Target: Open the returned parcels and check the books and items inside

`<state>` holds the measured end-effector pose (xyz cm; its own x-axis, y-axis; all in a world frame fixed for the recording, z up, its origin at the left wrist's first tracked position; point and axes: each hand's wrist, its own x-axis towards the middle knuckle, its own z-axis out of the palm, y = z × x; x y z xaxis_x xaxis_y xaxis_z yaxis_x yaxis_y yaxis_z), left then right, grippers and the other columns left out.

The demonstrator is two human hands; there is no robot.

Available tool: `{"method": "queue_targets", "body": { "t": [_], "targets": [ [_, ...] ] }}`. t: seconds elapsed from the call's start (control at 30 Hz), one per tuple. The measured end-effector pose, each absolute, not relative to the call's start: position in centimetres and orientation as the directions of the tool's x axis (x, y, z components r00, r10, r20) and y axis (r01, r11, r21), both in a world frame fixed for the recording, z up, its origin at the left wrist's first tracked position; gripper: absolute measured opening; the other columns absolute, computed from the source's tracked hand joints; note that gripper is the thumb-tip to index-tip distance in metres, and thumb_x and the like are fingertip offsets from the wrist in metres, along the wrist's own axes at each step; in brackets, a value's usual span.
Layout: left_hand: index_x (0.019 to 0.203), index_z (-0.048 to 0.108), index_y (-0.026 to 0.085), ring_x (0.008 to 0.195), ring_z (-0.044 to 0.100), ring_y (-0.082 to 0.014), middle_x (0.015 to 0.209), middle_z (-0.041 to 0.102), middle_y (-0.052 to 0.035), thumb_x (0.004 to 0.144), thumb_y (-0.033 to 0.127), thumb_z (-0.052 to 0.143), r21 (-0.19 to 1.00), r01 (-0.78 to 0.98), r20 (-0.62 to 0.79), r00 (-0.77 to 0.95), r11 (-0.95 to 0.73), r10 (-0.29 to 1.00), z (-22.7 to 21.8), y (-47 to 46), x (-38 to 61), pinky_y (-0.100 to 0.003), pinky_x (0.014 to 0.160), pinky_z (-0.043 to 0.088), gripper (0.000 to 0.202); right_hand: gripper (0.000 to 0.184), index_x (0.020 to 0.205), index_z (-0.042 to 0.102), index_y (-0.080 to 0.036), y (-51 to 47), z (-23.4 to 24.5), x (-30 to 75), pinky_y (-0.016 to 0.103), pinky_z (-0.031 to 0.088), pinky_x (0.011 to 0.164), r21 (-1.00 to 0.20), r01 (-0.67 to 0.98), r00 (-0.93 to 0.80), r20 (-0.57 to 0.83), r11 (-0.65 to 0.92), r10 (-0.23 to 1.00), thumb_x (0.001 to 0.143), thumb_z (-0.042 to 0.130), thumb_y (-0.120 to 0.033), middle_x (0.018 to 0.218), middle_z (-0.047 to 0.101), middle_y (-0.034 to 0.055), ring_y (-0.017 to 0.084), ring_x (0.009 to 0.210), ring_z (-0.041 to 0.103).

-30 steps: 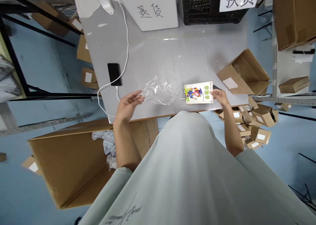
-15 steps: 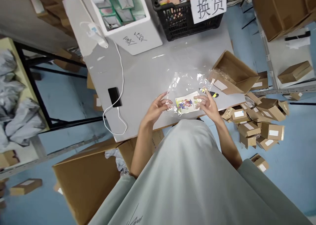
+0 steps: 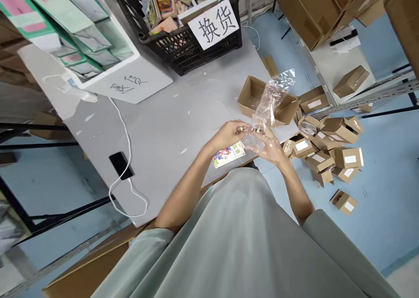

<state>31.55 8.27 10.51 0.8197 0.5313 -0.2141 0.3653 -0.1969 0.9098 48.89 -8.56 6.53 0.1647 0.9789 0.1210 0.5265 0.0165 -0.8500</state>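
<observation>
Head view. Differs from half a second ago: clear plastic bag (image 3: 271, 98) no longer spread low over the worktop (image 3: 170, 128), now lifted and standing up crumpled between both hands, above the near right corner. Left hand (image 3: 229, 134) pinches the film near its lower end, grip clamped on the bag. Right hand (image 3: 270, 149) meets it from the other side, fingers half spread against the crumpled plastic; cannot tell whether that grip closes. Leaves the picture card (image 3: 228, 154) bare on the worktop at the near edge, just below the left hand, outside the bag and no longer under it. Means bag and card are apart for now: bag in hand, card lying free.

On the grey worktop:
- an open cardboard box (image 3: 245, 101) just behind the bag
- a black phone (image 3: 121, 165) on a white cable (image 3: 123, 122) toward the left edge
- at the far side, a white bin (image 3: 131, 85) with handwriting and a black crate (image 3: 183, 51) with a printed sign (image 3: 214, 23), both holding booklets

Around it:
- blue floor (image 3: 376, 180)
- a heap of small labelled boxes (image 3: 327, 146) to the right, beside the worktop
- metal shelving (image 3: 379, 95) beyond with more cartons
</observation>
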Motion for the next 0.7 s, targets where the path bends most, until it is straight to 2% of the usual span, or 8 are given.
{"method": "queue_targets", "body": {
  "t": [0.07,0.1,0.2,0.3,0.4,0.53,0.6,0.7],
  "targets": [
    [0.108,0.088,0.018,0.087,0.075,-0.0189,0.107,0.086,-0.0052,0.091,0.025,0.064,0.897,0.359,-0.201,0.851,-0.258,0.484,11.4,9.0,34.0,-0.030,0.084,0.058,0.030,0.026,0.124,0.087,-0.035,-7.0,6.0,50.0,0.054,0.054,0.132,-0.855,0.518,0.249,0.161,0.009,0.955,0.104,0.083,-0.052,0.160,0.072,0.0064,0.034,0.150,0.068],
    [0.106,0.087,0.018,0.086,0.074,-0.0187,0.101,0.084,-0.0042,0.094,0.025,0.063,0.887,0.363,-0.198,0.859,-0.286,0.473,11.7,9.4,35.1,-0.031,0.085,0.058,0.027,0.024,0.116,0.088,-0.032,-6.1,5.8,50.7,0.053,0.055,0.131,-0.864,0.504,0.296,0.173,0.001,0.939,0.106,0.080,-0.052,0.149,0.078,0.0078,0.034,0.144,0.072],
    [0.101,0.083,0.020,0.087,0.072,-0.0204,0.089,0.078,-0.0028,0.103,0.027,0.060,0.838,0.395,-0.178,0.850,-0.376,0.495,12.1,10.8,37.5,-0.033,0.089,0.057,0.024,0.037,0.102,0.084,-0.024,-3.1,5.1,53.6,0.049,0.064,0.114,-0.919,0.394,0.390,0.146,-0.022,0.909,0.108,0.072,-0.058,0.112,0.085,0.0085,0.032,0.116,0.080],
    [0.106,0.081,0.021,0.106,0.073,-0.0246,0.106,0.077,-0.0072,0.106,0.033,0.067,0.789,0.418,-0.083,0.800,-0.452,0.595,11.8,12.1,39.1,-0.037,0.099,0.058,0.018,0.041,0.107,0.079,-0.022,-0.1,4.4,57.1,0.041,0.067,0.094,-0.963,0.250,0.412,0.014,-0.099,0.911,0.105,0.072,-0.062,0.093,0.081,0.0040,0.025,0.091,0.079],
    [0.113,0.079,0.021,0.113,0.073,-0.0264,0.121,0.075,-0.0107,0.105,0.033,0.072,0.764,0.442,-0.052,0.769,-0.471,0.637,11.0,13.1,40.3,-0.040,0.105,0.058,0.016,0.032,0.126,0.077,-0.021,2.8,3.6,59.8,0.040,0.065,0.097,-0.871,0.375,0.421,-0.145,-0.317,0.895,0.107,0.072,-0.046,0.097,0.083,0.0040,0.025,0.091,0.079],
    [0.119,0.080,0.020,0.103,0.073,-0.0251,0.120,0.077,-0.0102,0.104,0.026,0.070,0.741,0.481,-0.115,0.779,-0.468,0.617,9.4,13.2,41.1,-0.042,0.106,0.058,0.019,0.032,0.131,0.081,-0.010,6.2,3.1,60.8,0.047,0.056,0.116,-0.442,0.727,0.379,-0.381,-0.526,0.843,0.108,0.060,-0.012,0.129,0.085,0.0228,0.036,0.127,0.078],
    [0.121,0.081,0.021,0.106,0.074,-0.0251,0.124,0.078,-0.0099,0.103,0.023,0.068,0.752,0.473,-0.096,0.767,-0.459,0.634,8.5,12.9,40.6,-0.041,0.107,0.059,0.022,0.031,0.131,0.082,-0.004,7.3,3.2,60.7,0.047,0.056,0.116,-0.298,0.791,0.326,-0.534,-0.534,0.780,0.106,0.064,-0.010,0.140,0.080,0.0316,0.040,0.136,0.076],
    [0.125,0.081,0.023,0.117,0.075,-0.0259,0.133,0.078,-0.0094,0.105,0.024,0.064,0.798,0.454,-0.029,0.687,-0.397,0.726,6.8,12.2,37.5,-0.040,0.105,0.061,0.027,0.032,0.132,0.082,-0.005,6.8,4.1,60.6,0.048,0.060,0.113,-0.232,0.819,0.292,-0.620,-0.525,0.729,0.106,0.076,-0.022,0.143,0.078,0.0336,0.042,0.135,0.077]
  ]
}}
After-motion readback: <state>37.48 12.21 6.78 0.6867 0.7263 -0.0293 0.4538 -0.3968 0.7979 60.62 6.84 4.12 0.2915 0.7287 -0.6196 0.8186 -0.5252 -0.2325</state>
